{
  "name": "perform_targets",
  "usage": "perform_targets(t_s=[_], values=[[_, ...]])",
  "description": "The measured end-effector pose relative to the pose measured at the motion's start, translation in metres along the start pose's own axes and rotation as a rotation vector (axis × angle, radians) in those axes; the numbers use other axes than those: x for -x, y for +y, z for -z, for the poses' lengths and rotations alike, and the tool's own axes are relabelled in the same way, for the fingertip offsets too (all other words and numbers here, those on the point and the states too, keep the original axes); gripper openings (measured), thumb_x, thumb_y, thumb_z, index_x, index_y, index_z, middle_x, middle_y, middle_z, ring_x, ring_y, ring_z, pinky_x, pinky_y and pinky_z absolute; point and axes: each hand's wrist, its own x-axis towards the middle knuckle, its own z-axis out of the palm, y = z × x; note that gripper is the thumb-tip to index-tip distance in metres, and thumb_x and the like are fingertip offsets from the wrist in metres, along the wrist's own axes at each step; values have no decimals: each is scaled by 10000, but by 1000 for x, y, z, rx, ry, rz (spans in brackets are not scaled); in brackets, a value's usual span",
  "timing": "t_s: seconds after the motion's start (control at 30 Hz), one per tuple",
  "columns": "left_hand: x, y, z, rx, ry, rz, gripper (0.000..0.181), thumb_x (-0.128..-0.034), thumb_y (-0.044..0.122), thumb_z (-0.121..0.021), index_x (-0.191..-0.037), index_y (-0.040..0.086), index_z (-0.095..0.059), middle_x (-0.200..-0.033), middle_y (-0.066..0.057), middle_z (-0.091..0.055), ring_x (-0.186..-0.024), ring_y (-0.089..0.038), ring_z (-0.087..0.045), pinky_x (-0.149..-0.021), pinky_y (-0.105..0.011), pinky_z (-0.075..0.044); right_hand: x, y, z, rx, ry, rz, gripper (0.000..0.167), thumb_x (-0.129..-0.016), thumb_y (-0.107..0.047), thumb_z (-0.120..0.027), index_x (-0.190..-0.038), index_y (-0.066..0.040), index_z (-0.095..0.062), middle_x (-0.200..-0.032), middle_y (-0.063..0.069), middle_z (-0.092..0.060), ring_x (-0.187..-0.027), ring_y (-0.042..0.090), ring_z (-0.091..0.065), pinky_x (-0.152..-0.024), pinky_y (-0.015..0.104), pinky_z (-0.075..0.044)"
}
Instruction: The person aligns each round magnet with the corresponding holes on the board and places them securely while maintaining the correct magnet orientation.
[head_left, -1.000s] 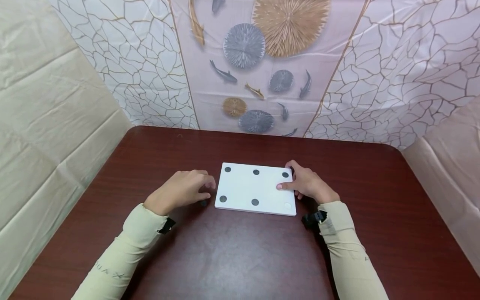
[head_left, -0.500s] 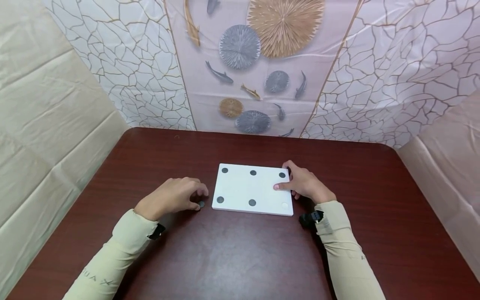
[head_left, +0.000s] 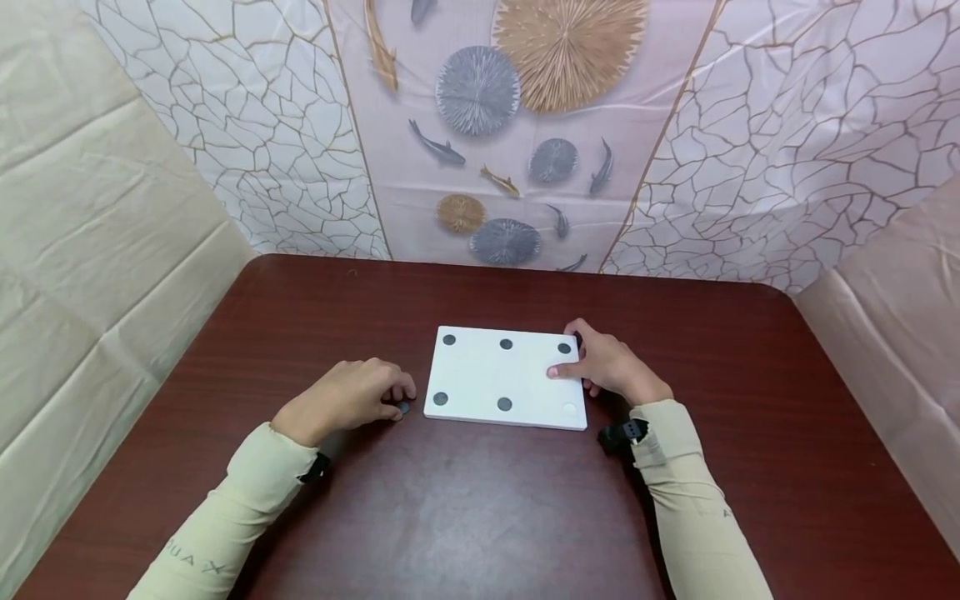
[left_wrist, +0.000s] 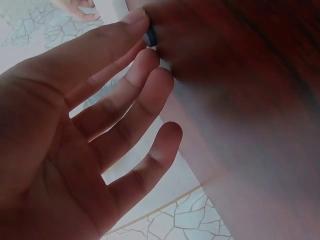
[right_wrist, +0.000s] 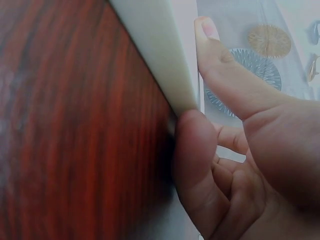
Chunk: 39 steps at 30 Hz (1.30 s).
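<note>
A white rectangular board (head_left: 480, 375) lies flat on the table, with several dark round discs (head_left: 504, 404) set along its two long sides. One round spot (head_left: 569, 409) at its near right corner is white. My right hand (head_left: 611, 364) holds the board's right end, thumb on top and fingers at the edge; the right wrist view shows a fingertip against the board's side (right_wrist: 165, 55). Left of the board, my left hand (head_left: 348, 400) pinches a small dark disc (left_wrist: 151, 37) between thumb and index finger at the tabletop. Its other fingers are loosely bent.
The dark red-brown wooden table (head_left: 480, 508) carries the board near its middle. A patterned cloth (head_left: 480, 167) hangs behind the far edge, and plain beige cloth (head_left: 112, 250) flanks the left side. A dark band (head_left: 626, 435) sits at my right wrist.
My left hand has drawn slightly back and left from beside the board, and its thumb and index finger have closed on the disc. The right hand keeps its hold on the board.
</note>
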Motion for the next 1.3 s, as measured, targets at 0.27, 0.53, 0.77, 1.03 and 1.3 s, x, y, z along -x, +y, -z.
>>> perform_targets(t_s=[0.27,0.53,0.77,1.03,1.3], values=[[0,4,-1,-19,4,-4,154,-872,161,-865,-967,239,-773,-877,156,-677,-821,-62,-629,-703,-391,-564,0,2,-1,-10,0,2,753,-904,-344,-861,-1472,-121,-419,-969,142,-557,-576,214,-597,-549,330,-541],[3,2,-3,-56,28,-35,121,-887,165,-844,-962,228,-772,-910,137,-693,-815,-60,-631,-706,-390,-567,1,0,0,-17,1,-2,750,-904,-340,-862,-1469,-117,-422,-968,139,-556,-570,213,-593,-546,329,-538],[3,2,-5,-76,63,-69,152,-864,129,-815,-972,222,-763,-916,115,-680,-812,-55,-629,-672,-340,-550,1,-1,-1,-7,9,-6,757,-903,-333,-864,-1476,-111,-421,-970,142,-548,-563,203,-592,-536,322,-535],[3,5,-6,-117,81,-85,174,-837,98,-782,-967,213,-786,-928,90,-673,-821,-90,-653,-680,-349,-554,2,0,-1,-8,8,-4,759,-908,-340,-859,-1482,-110,-419,-980,140,-557,-569,208,-598,-545,327,-538],[3,6,-4,-129,98,-116,226,-825,72,-767,-988,227,-789,-931,75,-673,-755,-84,-618,-612,-334,-526,4,0,-1,-6,12,10,747,-910,-357,-853,-1474,-118,-424,-979,135,-580,-585,215,-613,-557,333,-551]])
